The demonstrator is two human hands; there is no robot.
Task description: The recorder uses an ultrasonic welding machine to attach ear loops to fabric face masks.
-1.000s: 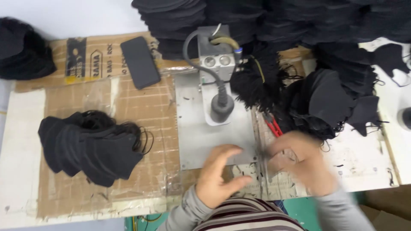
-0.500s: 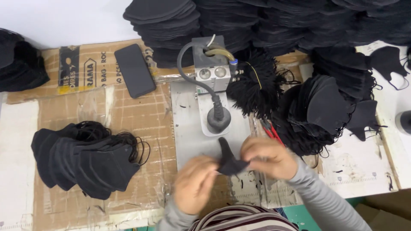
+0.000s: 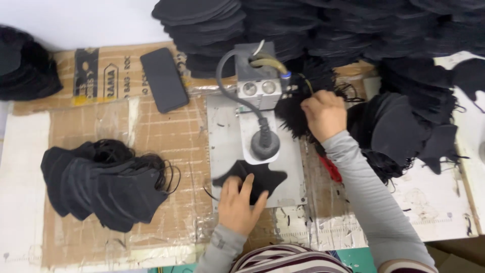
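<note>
My left hand lies flat with spread fingers on a black mask, pressing it against the grey metal plate just in front of the round press head. My right hand is farther back and to the right, its fingers closed in a bundle of black elastic cords beside the grey machine box. Both forearms are in grey sleeves.
A heap of black masks with ear loops lies on taped cardboard at the left. A dark phone rests at the back. Stacks of black mask blanks fill the back and right. A red-handled tool lies under my right forearm.
Both hands held the mask together before the press head; now the left alone pins it flat on the plate, and the right has moved back and right into the cord bundle.
</note>
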